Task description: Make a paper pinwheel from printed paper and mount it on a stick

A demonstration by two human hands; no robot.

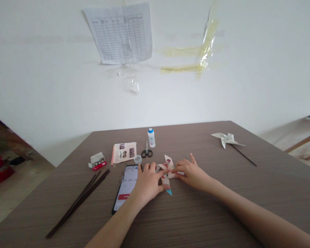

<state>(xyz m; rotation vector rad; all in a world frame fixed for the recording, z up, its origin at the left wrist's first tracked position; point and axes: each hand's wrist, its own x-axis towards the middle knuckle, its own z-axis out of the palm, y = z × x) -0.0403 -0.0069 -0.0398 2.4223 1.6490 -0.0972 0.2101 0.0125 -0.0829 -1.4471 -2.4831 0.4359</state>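
A folded paper pinwheel shape (168, 162) with printed pictures and a teal tip lies on the brown table (196, 213) between my hands. My left hand (147, 182) rests on its left side, thumb and fingers pressing the paper. From the right, my right hand (192, 172) lies flat, fingertips meeting the left hand's at the paper's middle. Both hands press down on the paper rather than lift it.
A phone (126, 189) with a running timer lies beside my left wrist. Dark thin sticks (80, 199) lie at left. Behind are a small red-and-white box (97, 161), printed paper (124, 152), tape roll (137, 158), scissors (146, 151), glue bottle (151, 137). A finished white pinwheel (227, 139) lies far right.
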